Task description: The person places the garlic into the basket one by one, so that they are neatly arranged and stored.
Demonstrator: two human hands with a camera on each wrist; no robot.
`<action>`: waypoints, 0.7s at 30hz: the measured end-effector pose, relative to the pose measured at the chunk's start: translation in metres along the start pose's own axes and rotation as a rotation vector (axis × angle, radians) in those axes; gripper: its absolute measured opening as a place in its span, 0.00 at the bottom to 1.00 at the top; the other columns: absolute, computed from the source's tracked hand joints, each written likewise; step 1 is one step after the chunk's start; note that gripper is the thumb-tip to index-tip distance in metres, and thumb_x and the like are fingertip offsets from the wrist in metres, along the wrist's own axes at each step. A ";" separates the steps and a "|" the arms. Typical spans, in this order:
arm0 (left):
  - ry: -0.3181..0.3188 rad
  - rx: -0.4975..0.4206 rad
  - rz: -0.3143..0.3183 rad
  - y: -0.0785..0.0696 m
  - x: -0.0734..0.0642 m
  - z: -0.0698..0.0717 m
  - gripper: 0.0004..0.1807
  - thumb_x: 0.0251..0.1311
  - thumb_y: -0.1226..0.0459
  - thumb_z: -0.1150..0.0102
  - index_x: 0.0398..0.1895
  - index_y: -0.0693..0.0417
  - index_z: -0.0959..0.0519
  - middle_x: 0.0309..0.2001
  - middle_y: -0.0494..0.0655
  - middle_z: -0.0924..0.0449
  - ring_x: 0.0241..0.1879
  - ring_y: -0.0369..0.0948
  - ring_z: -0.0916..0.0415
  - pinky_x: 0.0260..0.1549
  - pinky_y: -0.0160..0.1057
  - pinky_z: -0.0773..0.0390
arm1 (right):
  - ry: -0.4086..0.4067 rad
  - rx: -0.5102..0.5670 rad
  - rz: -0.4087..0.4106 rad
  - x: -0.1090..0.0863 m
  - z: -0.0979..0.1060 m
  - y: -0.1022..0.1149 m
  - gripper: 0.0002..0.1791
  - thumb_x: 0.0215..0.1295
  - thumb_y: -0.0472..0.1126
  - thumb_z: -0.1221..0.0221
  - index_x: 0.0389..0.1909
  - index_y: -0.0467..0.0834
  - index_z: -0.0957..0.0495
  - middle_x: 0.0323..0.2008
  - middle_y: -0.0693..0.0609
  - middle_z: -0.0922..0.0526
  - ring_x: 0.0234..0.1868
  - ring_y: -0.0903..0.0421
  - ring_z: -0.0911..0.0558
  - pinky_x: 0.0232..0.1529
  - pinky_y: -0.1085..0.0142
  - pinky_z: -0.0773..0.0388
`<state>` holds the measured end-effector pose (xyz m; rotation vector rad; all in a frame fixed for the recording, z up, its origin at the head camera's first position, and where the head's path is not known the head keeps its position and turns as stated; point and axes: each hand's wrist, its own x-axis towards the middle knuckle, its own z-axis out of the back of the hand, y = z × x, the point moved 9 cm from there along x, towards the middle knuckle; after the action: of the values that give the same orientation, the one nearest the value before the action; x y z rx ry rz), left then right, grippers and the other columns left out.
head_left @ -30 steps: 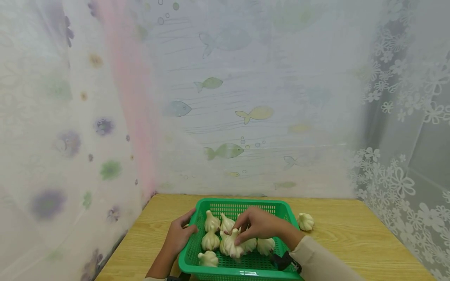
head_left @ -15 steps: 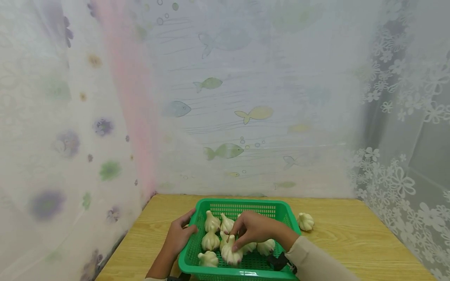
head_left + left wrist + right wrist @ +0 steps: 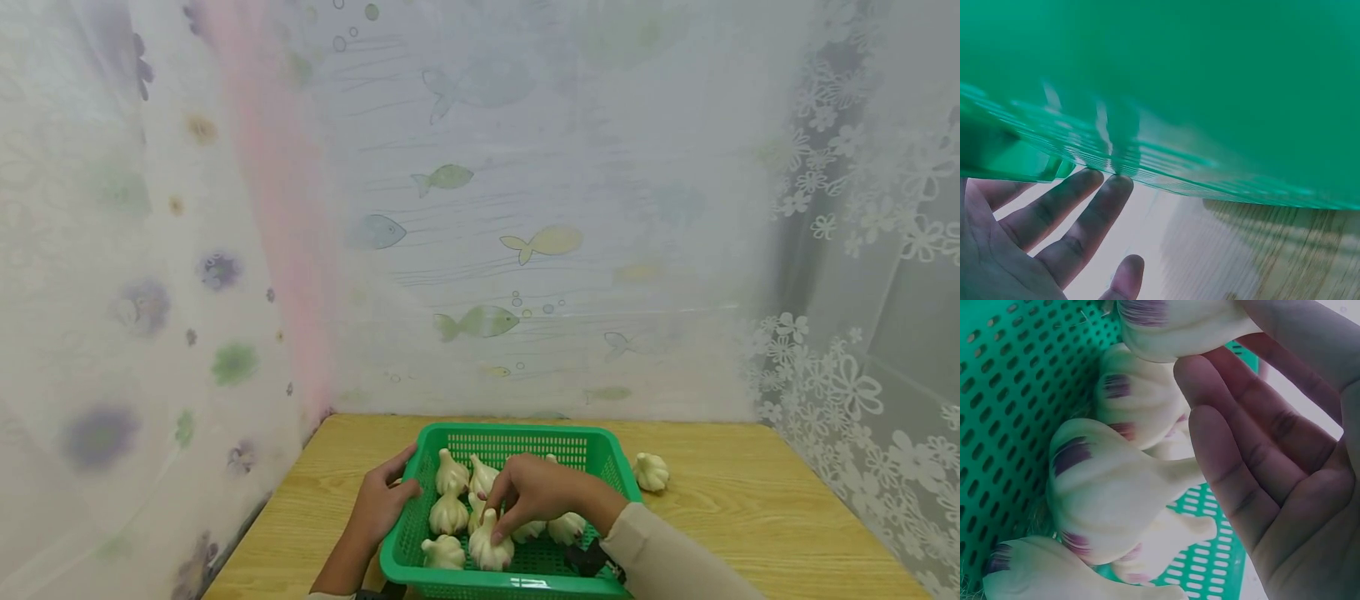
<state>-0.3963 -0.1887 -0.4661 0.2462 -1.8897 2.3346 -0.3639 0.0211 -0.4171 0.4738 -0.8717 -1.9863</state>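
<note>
My right hand (image 3: 536,492) pinches a garlic bulb (image 3: 491,546) by its upper part, thumb on the near side. The bulb is upright at the front of a green plastic basket (image 3: 517,582); whether it touches the bottom cannot be told. In the right wrist view the held garlic bulb (image 3: 1179,328) shows at the top, with the lower fingers (image 3: 1229,475) loosely bent. More garlic bulbs (image 3: 452,472) stand in the basket, some hidden behind my right hand. My left hand (image 3: 378,504) rests against the basket's left side. Its fingertips (image 3: 1121,182) touch the outer wall, fingers fairly straight.
One garlic bulb (image 3: 651,472) lies on the wooden table (image 3: 750,500), right of the basket. A curtain with printed fish (image 3: 487,322) hangs behind the table, with patterned curtains at both sides. A black strap (image 3: 588,558) is on my right wrist.
My right hand has moved the pinched garlic bulb slightly left and toward the basket's front, and lower. My left hand and the basket have stayed in place.
</note>
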 end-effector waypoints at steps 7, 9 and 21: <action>-0.001 -0.004 0.000 -0.002 -0.001 0.000 0.38 0.55 0.72 0.38 0.74 0.51 0.27 0.62 0.64 0.20 0.55 0.56 0.16 0.36 0.43 0.15 | 0.014 -0.110 0.013 0.005 -0.004 0.000 0.11 0.57 0.46 0.26 0.42 0.49 0.08 0.37 0.64 0.10 0.33 0.66 0.12 0.36 0.71 0.17; 0.002 -0.010 0.002 -0.002 -0.001 0.000 0.38 0.56 0.72 0.38 0.74 0.51 0.27 0.62 0.64 0.20 0.54 0.56 0.16 0.36 0.44 0.15 | 0.022 -0.132 0.015 0.006 -0.006 0.002 0.11 0.57 0.45 0.26 0.41 0.48 0.08 0.37 0.63 0.10 0.34 0.67 0.13 0.36 0.72 0.17; -0.003 0.012 0.001 0.000 -0.001 0.000 0.38 0.56 0.71 0.38 0.74 0.52 0.27 0.63 0.64 0.20 0.55 0.56 0.16 0.37 0.44 0.15 | 0.069 -0.294 -0.006 0.014 -0.015 -0.001 0.10 0.57 0.49 0.25 0.39 0.53 0.07 0.34 0.69 0.12 0.43 0.73 0.16 0.63 0.58 0.23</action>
<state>-0.3957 -0.1889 -0.4661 0.2507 -1.8785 2.3476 -0.3626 0.0038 -0.4281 0.3727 -0.5239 -2.0480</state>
